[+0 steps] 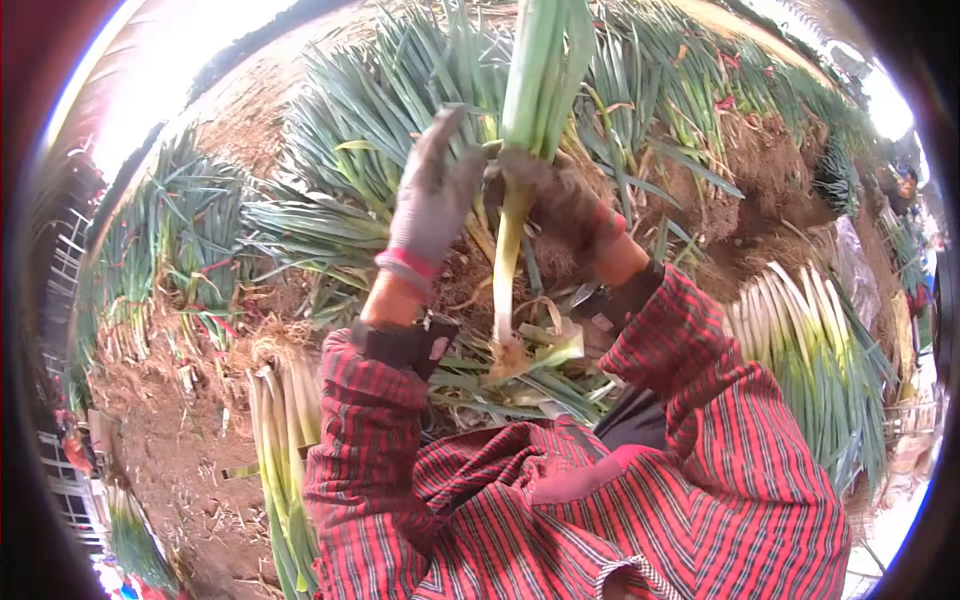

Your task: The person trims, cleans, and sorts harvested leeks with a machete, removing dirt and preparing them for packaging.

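Observation:
A long green onion (509,240) stands upright before me, roots down, its broad green leaves (545,75) reaching past the top of the view. My right hand (562,195), in a dirty work glove, is closed around the stalk where white turns to green. Just left of the stalk, my left hand (436,195) is raised in a grey glove with its fingers stretched out and apart. The root end (507,352) hangs over stripped leaves (545,385) lying near my lap.
Piled green onions (400,90) spread across the ground ahead. Tied bundles (185,230) lie at the left. Cleaned white stalks (800,320) are stacked at my right, and more stalks (275,440) lie by my left elbow. Bare soil (165,440) shows at the lower left.

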Motion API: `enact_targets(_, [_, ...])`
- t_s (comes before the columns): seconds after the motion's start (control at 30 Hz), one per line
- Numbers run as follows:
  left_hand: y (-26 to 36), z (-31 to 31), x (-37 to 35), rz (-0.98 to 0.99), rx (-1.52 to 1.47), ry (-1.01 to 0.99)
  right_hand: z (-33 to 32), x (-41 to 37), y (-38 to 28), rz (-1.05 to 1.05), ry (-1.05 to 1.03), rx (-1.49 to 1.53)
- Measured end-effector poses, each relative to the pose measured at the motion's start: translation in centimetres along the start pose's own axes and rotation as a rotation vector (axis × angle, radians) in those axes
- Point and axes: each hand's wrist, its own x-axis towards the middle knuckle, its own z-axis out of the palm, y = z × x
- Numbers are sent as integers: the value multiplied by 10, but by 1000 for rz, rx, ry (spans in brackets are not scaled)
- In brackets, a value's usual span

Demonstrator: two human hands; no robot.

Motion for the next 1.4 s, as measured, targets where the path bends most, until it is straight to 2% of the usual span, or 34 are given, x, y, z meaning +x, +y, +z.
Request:
enact_targets(0.07, [1, -23, -15, -249, -474, 95, -20, -6, -3, 38, 74, 318])
enact_targets(0.1, [-6, -41, -28, -316, -372, 20, -28, -12, -11, -33, 130, 241])
enact_targets(0.13, [-14, -53, -44, -384, -271, -63, -48, -14, -10, -130, 14, 304])
enact_targets(0.2, [-9, -49, -81, -589, -274, -156, -52, -25, -25, -169, 121, 420])
enact_targets(0.3, [-58, -25, -151, -413, 22, -436, -70, -35, -36, -207, 35, 609])
enact_targets(0.33, [-59, -12, -168, -437, 39, -492, -73, -36, -40, -202, -8, 692])
enact_targets(0.37, [-34, -11, -163, -282, 343, -614, -75, -38, -45, -196, -53, 776])
enact_targets(0.43, [-21, 6, -169, -143, 452, -512, -85, -41, -47, -164, -165, 968])
enact_targets(0.57, [1, 39, -151, 35, 515, -249, -85, -48, -46, -180, -139, 978])
enact_targets(0.67, [1, 64, -136, -44, 474, -199, -66, -51, -43, -215, 96, 828])
enact_targets(0.7, [3, 68, -133, 13, 477, -150, -62, -52, -42, -225, 97, 694])
enact_targets(0.8, [12, 69, -132, -98, 465, -217, -62, -53, -40, -248, 63, 648])
enact_targets(0.93, [6, 66, -134, -81, 449, -289, -67, -54, -36, -231, -65, 657])
enact_targets(1.0, [-2, 64, -133, -77, 442, -337, -67, -53, -36, -219, -33, 627])
enact_targets(1.13, [0, 60, -132, -146, 350, -203, -67, -53, -33, -229, 16, 592])
enact_targets(1.17, [-3, 57, -133, -259, 305, -164, -67, -53, -34, -216, 34, 577])
enact_targets(1.2, [-7, 56, -133, -280, 195, -54, -68, -54, -35, -230, 18, 580])
enact_targets(1.27, [-8, 44, -131, -678, -259, 4, -68, -56, -37, -251, -17, 588])
enact_targets(1.3, [-15, 42, -133, -681, -504, 52, -65, -59, -40, -236, 80, 531])
enact_targets(1.33, [-20, 36, -133, -748, -660, 59, -68, -62, -40, -235, 44, 571])
enact_targets(1.4, [-20, 28, -130, -789, -768, 96, -76, -64, -42, -236, -27, 651])
